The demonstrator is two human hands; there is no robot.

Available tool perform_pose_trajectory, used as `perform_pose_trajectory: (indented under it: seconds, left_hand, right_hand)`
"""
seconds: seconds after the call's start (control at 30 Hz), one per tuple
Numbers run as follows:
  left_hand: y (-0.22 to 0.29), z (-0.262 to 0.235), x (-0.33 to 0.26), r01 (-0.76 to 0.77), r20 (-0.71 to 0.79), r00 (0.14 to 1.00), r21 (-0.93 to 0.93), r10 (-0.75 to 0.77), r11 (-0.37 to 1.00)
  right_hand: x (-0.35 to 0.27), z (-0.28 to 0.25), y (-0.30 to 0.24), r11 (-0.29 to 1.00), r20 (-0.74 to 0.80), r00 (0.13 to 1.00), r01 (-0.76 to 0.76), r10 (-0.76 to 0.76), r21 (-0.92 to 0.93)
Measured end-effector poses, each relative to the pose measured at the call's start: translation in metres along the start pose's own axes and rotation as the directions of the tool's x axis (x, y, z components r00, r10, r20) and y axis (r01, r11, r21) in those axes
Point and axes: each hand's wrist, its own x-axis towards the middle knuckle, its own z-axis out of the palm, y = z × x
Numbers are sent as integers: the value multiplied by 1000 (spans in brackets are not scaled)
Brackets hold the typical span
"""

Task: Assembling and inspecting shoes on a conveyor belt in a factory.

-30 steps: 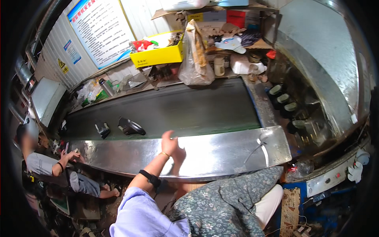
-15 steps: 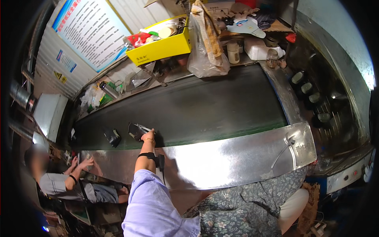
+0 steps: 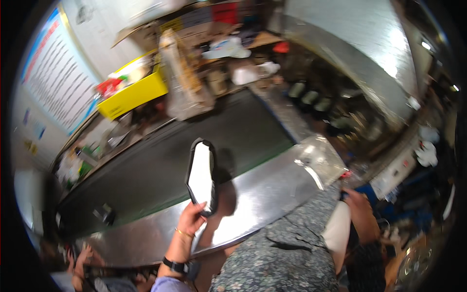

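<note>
My left hand (image 3: 192, 218) is raised above the steel rim (image 3: 265, 194) of a dark conveyor belt (image 3: 155, 163). It grips the lower end of an oblong shoe part (image 3: 201, 176), black around the edge and white on the face, held upright. A bracelet and a dark watch sit on that wrist. My right hand (image 3: 359, 208) is low at the right beside my patterned clothing, next to a small dark thing (image 3: 343, 195); blur hides whether it holds anything.
A small dark piece (image 3: 104, 214) lies on the belt at the left. Behind the belt stand a yellow bin (image 3: 131, 95), a clear plastic bag (image 3: 184, 85) and cluttered shelves. Another person's hands (image 3: 80, 258) work at the lower left. Metal machinery (image 3: 350, 63) rises at the right.
My left hand reached out to a dark piece on the belt, took hold of it and lifted it up toward me. The view has swung to the right and closer.
</note>
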Motion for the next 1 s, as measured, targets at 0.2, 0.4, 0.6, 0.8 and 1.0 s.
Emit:
perform_pose_trajectory:
  seconds: [0.2, 0.4, 0.6, 0.8, 1.0]
  left_hand:
    - [-103, 161, -20, 152, 451, 839, 342, -304, 927]
    - [-155, 230, 3, -224, 645, 693, 617, -322, 754]
    - [-233, 239, 53, -267, 570, 801, 612, -181, 745]
    - [-239, 229, 58, -436, 599, 796, 671, -90, 600]
    - [-225, 235, 52, -472, 651, 743, 675, -156, 567]
  right_hand:
    - [46, 27, -108, 632, -292, 948, 302, -125, 714]
    - [-17, 58, -52, 964, -639, 769, 165, 8, 210]
    - [-32, 92, -2, 985, -590, 806, 70, 38, 159]
    - [-46, 81, 13, 930, -340, 940, 141, -19, 339]
    - [-56, 66, 5, 940, -291, 954, 165, -75, 299]
